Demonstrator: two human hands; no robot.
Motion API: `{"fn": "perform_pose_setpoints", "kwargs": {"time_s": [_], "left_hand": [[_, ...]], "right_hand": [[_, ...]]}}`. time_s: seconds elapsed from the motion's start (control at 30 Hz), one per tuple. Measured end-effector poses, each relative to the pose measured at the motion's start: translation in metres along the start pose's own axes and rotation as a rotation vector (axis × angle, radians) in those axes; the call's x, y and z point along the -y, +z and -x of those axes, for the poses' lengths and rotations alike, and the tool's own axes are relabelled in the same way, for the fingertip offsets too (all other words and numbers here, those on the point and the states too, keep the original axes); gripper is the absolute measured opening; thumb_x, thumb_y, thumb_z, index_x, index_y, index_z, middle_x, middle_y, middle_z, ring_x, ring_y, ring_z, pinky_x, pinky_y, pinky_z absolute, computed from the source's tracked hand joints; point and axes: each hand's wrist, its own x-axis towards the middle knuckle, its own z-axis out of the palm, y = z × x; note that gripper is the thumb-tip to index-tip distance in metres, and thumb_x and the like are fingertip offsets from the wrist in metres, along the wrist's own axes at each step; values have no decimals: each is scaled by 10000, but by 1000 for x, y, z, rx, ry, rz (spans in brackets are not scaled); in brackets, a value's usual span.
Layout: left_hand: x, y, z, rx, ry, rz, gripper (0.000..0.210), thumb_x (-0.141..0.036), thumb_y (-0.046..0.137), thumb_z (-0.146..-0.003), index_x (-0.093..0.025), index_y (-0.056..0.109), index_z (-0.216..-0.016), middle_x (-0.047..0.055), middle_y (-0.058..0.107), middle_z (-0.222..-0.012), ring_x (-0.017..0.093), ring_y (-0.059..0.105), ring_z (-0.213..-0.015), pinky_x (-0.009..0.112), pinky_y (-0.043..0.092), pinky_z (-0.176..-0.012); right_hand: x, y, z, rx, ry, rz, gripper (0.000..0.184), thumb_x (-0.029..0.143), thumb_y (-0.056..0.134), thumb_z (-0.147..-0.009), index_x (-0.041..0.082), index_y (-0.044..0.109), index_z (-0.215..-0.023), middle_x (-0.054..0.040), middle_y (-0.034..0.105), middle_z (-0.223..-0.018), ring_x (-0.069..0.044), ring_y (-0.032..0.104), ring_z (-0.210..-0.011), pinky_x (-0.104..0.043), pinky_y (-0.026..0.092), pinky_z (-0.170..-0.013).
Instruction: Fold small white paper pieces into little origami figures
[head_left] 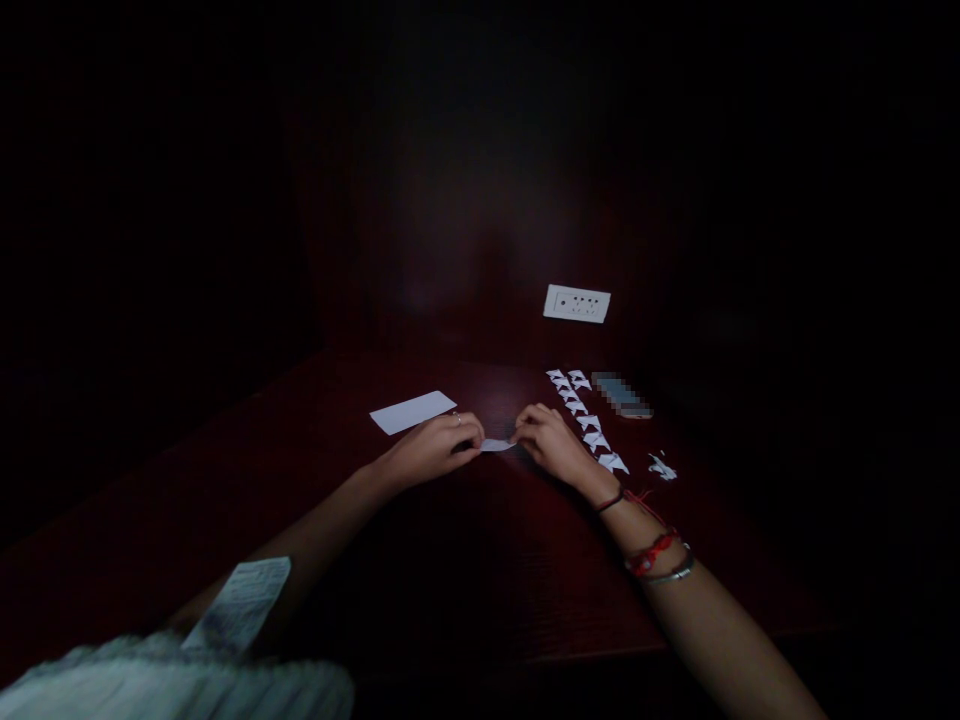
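Observation:
Between my two hands a narrow white paper strip is held low over the dark red table. My left hand pinches its left end, and a ring shows on one finger. At the strip's right end the fingers of my right hand are closed on it; bracelets circle that wrist. Just beyond my left hand lies a flat white sheet of paper. Several small folded white paper pieces form rows to the right of my right hand. The exact fold of the strip is too small to tell.
A blurred phone lies beyond the folded pieces. Small white paper scraps sit farther right on the table. A white socket panel is fixed to the dark back wall. The surroundings are very dim.

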Motion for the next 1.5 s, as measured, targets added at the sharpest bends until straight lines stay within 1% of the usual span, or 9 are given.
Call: {"fn": "perform_pose_setpoints", "kwargs": {"time_s": [0.17, 0.3, 0.5, 0.6, 0.77, 0.93, 1.17, 1.37, 1.5], "left_hand": [[5, 0, 3, 157, -51, 14, 202, -330, 433, -761, -189, 518, -877, 13, 503, -901, 138, 472, -818, 233, 340, -724], [10, 3, 5, 218, -27, 14, 211, -304, 385, -792, -200, 533, -900, 11, 512, -911, 135, 467, -843, 230, 318, -749], [12, 6, 6, 212, -7, -24, 225, -268, 394, -790, -224, 508, -978, 9, 495, -971, 141, 451, -883, 241, 303, -778], [11, 6, 5, 212, -2, -14, 223, -259, 397, -790, -233, 512, -979, 1, 495, -973, 137, 454, -878, 240, 303, -778], [8, 8, 4, 224, 7, 1, 216, -239, 371, -804, -233, 545, -932, -4, 512, -934, 132, 462, -859, 234, 310, -765], [7, 9, 3, 228, 2, 8, 200, -271, 392, -795, -224, 542, -919, -4, 514, -925, 131, 464, -852, 234, 307, -766], [5, 9, 3, 234, -9, 26, 223, -293, 410, -787, -238, 507, -980, -6, 499, -956, 136, 451, -875, 231, 298, -769], [4, 9, 3, 246, 2, -45, 242, -290, 391, -798, -261, 507, -1008, 3, 487, -929, 139, 453, -840, 236, 304, -746], [2, 10, 3, 233, 7, -51, 246, -291, 387, -799, -256, 508, -1010, 3, 490, -933, 140, 452, -846, 241, 301, -755]], "right_hand": [[-12, 9, 1, 102, -22, -67, 213, 57, 456, -692, 191, 618, -732, -39, 480, -895, -135, 412, -859, -279, 309, -764], [-14, 14, 2, 122, 17, -164, 278, 2, 408, -677, 167, 618, -753, -41, 519, -870, -107, 458, -817, -234, 349, -749], [-14, 19, 1, 47, 256, -326, 245, 101, 488, -659, 141, 584, -881, -50, 569, -869, -116, 503, -781, -243, 381, -740], [-16, 24, 0, 5, 397, -405, 338, 112, 566, -584, 148, 565, -920, -46, 563, -888, -105, 511, -698, -240, 407, -679], [-18, 31, -3, -94, 502, -498, 350, 118, 592, -551, 161, 569, -897, -19, 563, -789, -85, 507, -616, -241, 419, -653], [-17, 31, -5, -112, 542, -642, 225, 132, 628, -512, 138, 625, -737, -54, 519, -951, -105, 532, -700, -245, 428, -684], [-2, 21, -6, -111, 715, -810, 262, 133, 634, -500, 133, 628, -762, -72, 421, -1134, -112, 552, -713, -256, 445, -679], [-1, 22, -2, -147, 606, -642, 163, 199, 620, -547, 157, 642, -703, -55, 538, -986, -153, 490, -900, -264, 384, -780], [0, 25, -2, -8, 524, -672, 152, 213, 582, -578, 139, 606, -708, -27, 594, -733, -117, 534, -688, -235, 416, -635]]}}
